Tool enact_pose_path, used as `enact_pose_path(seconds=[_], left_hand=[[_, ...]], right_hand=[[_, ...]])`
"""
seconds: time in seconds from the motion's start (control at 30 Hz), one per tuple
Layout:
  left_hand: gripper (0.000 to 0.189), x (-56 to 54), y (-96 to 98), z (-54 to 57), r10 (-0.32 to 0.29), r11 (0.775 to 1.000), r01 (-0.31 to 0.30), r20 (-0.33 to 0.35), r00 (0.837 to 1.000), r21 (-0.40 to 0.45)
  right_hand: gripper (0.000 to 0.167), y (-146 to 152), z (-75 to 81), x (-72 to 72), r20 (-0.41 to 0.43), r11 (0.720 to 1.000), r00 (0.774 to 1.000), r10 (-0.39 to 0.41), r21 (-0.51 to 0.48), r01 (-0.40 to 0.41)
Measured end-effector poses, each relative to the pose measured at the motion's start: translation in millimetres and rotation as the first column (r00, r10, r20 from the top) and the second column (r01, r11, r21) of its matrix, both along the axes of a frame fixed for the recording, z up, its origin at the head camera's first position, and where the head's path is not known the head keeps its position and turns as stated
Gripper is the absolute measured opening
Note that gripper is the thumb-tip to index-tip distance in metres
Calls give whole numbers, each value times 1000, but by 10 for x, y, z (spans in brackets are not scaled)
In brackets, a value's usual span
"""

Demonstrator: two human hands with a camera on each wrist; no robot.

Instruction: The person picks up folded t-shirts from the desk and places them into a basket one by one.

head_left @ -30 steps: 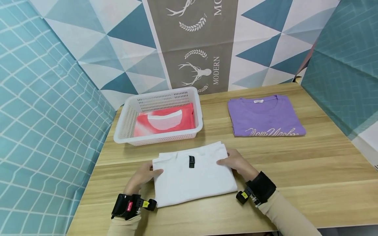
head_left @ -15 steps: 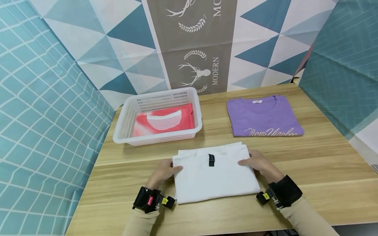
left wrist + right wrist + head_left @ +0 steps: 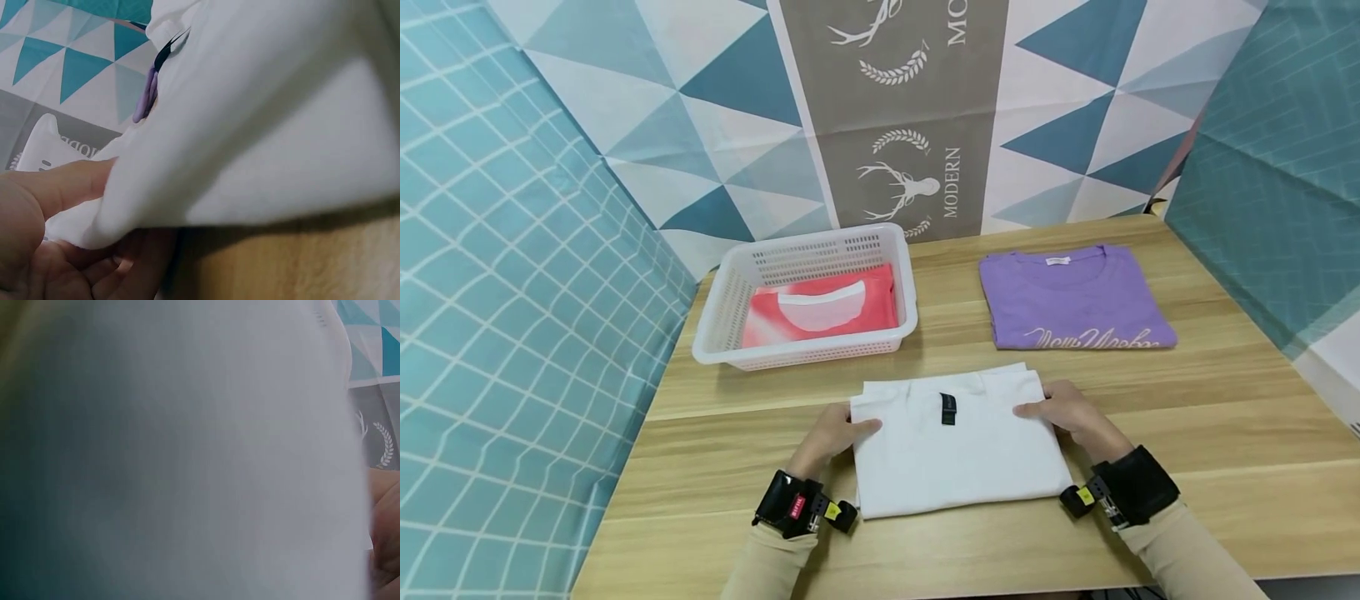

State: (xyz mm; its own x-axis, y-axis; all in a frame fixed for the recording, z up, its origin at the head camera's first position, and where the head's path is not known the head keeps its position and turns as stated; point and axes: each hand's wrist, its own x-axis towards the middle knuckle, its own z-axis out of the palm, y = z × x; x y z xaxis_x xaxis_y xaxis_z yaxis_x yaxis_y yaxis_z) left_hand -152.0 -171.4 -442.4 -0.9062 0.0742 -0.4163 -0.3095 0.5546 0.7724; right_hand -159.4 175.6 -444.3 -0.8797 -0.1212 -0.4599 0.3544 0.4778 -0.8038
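Observation:
A folded white shirt (image 3: 962, 458) with a black neck label (image 3: 949, 409) lies between my two hands near the front of the table. My left hand (image 3: 831, 433) pinches its left edge, thumb on top and fingers beneath. In the left wrist view the white cloth (image 3: 250, 144) passes between thumb and curled fingers. My right hand (image 3: 1071, 412) grips the right edge the same way, its fingers hidden under the cloth. Blurred white cloth (image 3: 206, 450) fills most of the right wrist view, with part of the right hand (image 3: 386, 531) at the edge.
Behind the shirt to the left stands a white plastic basket (image 3: 808, 345) holding a folded red and white shirt (image 3: 880, 304). A folded purple shirt (image 3: 1067, 300) with lettering lies at the back right of the wooden table (image 3: 1225, 467). Patterned cloth walls (image 3: 917, 108) enclose the table.
Both hands have moved right across the table with the white shirt between them, mostly in the first half second and only slightly since. The basket and purple shirt have stayed in place.

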Motion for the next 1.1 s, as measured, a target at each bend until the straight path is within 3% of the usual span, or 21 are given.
enact_pose_path(seconds=[0.4, 0.63, 0.9, 1.1], left_hand=[[34, 74, 33, -21, 13, 999, -18, -111, 994, -46], [29, 134, 68, -2, 49, 999, -46, -196, 979, 23], [30, 225, 116, 132, 80, 996, -70, -269, 960, 47], [29, 269, 151, 248, 87, 995, -71, -297, 951, 63]], right_hand=[[43, -18, -1, 15, -29, 1000, 1000, 1, 5, -1], [46, 0, 52, 75, -68, 999, 997, -19, 29, 21], [48, 9, 216, 150, -163, 996, 986, -29, 73, 41], [48, 19, 332, 202, -173, 996, 985, -14, 84, 29]])
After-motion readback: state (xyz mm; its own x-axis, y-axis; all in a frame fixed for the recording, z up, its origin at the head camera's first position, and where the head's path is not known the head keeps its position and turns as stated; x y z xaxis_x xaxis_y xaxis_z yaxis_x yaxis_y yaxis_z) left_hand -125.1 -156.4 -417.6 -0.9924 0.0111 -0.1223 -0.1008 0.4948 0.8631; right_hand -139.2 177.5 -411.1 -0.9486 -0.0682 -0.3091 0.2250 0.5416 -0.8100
